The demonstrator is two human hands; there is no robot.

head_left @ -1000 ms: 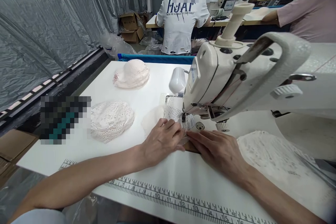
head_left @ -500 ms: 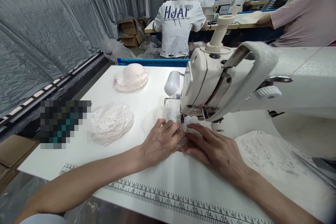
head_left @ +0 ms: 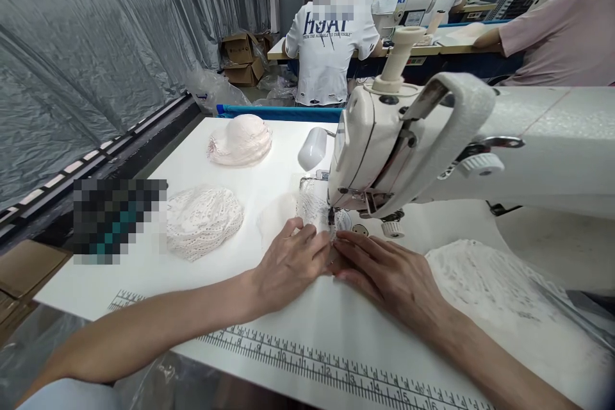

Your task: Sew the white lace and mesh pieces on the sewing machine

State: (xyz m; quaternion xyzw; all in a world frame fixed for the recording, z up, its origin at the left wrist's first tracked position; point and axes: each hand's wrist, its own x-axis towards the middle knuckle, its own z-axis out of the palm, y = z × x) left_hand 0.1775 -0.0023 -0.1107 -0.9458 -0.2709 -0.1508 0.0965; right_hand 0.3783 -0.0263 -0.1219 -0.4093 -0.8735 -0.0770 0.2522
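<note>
White lace fabric (head_left: 313,204) lies under the needle of a white sewing machine (head_left: 358,141). Just in front of the needle, my left hand (head_left: 293,262) is closed with its fingertips pressed on the lace edge. My right hand (head_left: 389,269) meets it from the other side, fingers together and bent over the same edge, right by the presser foot (head_left: 331,216). Both hands hide most of the fabric between them. A sheer pale piece (head_left: 276,218) spreads out beyond my left knuckles.
Stacked white lace cups (head_left: 204,221) and a pale pink pile (head_left: 240,139) lie left on the table. More lace (head_left: 485,275) lies at right. A printed ruler (head_left: 307,362) runs along the front. Co-workers, one in a white shirt (head_left: 327,51), sit beyond the table.
My right fingertips have shifted slightly left, closer to my left hand. A round metal spot on the machine bed now shows beside them. The camera view has moved a little.
</note>
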